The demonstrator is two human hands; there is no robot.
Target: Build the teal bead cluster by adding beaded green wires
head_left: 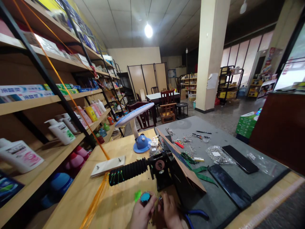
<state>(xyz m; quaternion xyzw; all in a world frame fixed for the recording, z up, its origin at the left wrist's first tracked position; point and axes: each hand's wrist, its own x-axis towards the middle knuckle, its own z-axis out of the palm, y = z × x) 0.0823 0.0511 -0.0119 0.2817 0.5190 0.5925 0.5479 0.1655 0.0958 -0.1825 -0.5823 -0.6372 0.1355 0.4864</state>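
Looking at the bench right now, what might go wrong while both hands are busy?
The right hand is close beside the blue-handled pliers, so a turn of the wrist might knock them. Small metal parts lie loose on the grey mat; a bump could scatter them. Orange strands run over the wooden tabletop, left of the left hand, which might snag them.

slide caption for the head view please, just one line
Left hand holding a turquoise-topped piece, right hand close beside it, near a ribbed black roll and a blue desk lamp.
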